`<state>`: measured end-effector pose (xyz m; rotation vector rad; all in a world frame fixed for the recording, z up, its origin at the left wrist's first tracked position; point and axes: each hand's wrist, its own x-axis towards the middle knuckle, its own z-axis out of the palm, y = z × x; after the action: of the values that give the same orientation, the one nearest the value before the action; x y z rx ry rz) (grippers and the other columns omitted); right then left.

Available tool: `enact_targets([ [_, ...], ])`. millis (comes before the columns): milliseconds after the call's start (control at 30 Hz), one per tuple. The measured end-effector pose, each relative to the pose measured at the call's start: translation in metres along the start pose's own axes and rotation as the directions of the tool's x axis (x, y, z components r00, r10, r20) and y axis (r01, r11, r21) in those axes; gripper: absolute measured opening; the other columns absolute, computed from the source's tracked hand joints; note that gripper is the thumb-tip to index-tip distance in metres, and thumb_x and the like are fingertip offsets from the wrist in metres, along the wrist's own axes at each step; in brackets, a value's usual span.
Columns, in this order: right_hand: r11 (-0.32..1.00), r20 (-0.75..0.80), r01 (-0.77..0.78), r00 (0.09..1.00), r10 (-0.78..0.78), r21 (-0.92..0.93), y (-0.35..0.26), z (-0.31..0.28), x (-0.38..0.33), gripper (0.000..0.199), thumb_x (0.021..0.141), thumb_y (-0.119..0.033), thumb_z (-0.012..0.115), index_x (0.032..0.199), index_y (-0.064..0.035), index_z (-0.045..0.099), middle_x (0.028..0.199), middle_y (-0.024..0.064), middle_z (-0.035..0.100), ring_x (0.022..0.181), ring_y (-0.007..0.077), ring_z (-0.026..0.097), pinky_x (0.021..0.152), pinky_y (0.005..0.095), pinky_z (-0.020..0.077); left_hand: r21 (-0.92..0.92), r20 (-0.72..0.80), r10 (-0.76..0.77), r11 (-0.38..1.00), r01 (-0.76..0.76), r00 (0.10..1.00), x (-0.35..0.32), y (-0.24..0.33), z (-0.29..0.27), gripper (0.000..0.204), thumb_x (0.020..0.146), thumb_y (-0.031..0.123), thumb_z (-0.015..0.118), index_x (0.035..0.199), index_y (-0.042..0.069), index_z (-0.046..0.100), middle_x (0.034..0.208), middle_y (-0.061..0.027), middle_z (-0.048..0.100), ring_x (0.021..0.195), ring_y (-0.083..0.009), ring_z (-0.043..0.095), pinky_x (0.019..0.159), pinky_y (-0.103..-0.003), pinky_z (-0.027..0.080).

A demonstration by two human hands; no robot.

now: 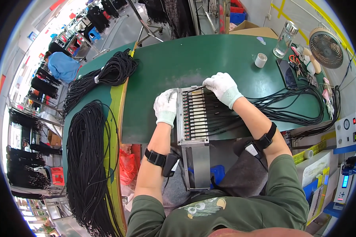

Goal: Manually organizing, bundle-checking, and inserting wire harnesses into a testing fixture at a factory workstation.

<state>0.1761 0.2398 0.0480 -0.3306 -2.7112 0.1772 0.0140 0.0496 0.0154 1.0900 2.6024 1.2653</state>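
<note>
A metal fixture point(194, 133) with a row of slots lies on the green table in front of me, black cables seated across it. My left hand point(165, 105), in a white glove, is closed against the fixture's upper left edge. With gloved fingers pinched together, my right hand point(223, 87) grips a black cable point(196, 90) at the fixture's top end. The cable's tip reaches over the uppermost slots. From the fixture's right side more black cables point(273, 103) run under my right forearm and loop across the table.
Coiled black cable bundles point(91, 166) lie on the left table, beyond a yellow-green edge strip point(115, 118). At the back right stand a tape roll point(260, 60), a glass bottle point(285, 39), a phone point(286, 73) and a fan point(326, 47). A person in blue point(62, 66) sits farther off.
</note>
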Motion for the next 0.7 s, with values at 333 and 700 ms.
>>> enact_targets([
  [333, 0.982, 0.054, -0.040, 0.998, 0.030, 0.183, 0.000, 0.007, 0.006, 0.015, 0.088, -0.023, 0.060, 0.099, -0.0207, 0.071, 0.081, 0.0040, 0.068, 0.083, 0.0257, 0.061, 0.077, 0.0365, 0.0476, 0.007, 0.033, 0.204, 0.979, -0.204, 0.978, 0.003, 0.001, 0.002, 0.034, 0.091, 0.034, 0.061, 0.115, 0.011, 0.069, 0.119, -0.0150, 0.065, 0.111, -0.0303, 0.060, 0.096, -0.038, 0.045],
  [700, 0.958, -0.108, 0.157, 0.976, -0.187, -0.239, -0.022, 0.001, -0.021, 0.033, 0.078, -0.012, 0.062, 0.110, -0.0181, 0.068, 0.128, 0.0122, 0.057, 0.118, 0.0332, 0.052, 0.098, 0.0455, 0.0430, 0.434, 0.230, 0.429, 0.758, -0.486, 0.874, -0.021, 0.041, 0.010, 0.036, 0.089, 0.035, 0.058, 0.124, 0.027, 0.065, 0.139, -0.0193, 0.048, 0.125, -0.0390, 0.045, 0.109, -0.050, 0.030],
])
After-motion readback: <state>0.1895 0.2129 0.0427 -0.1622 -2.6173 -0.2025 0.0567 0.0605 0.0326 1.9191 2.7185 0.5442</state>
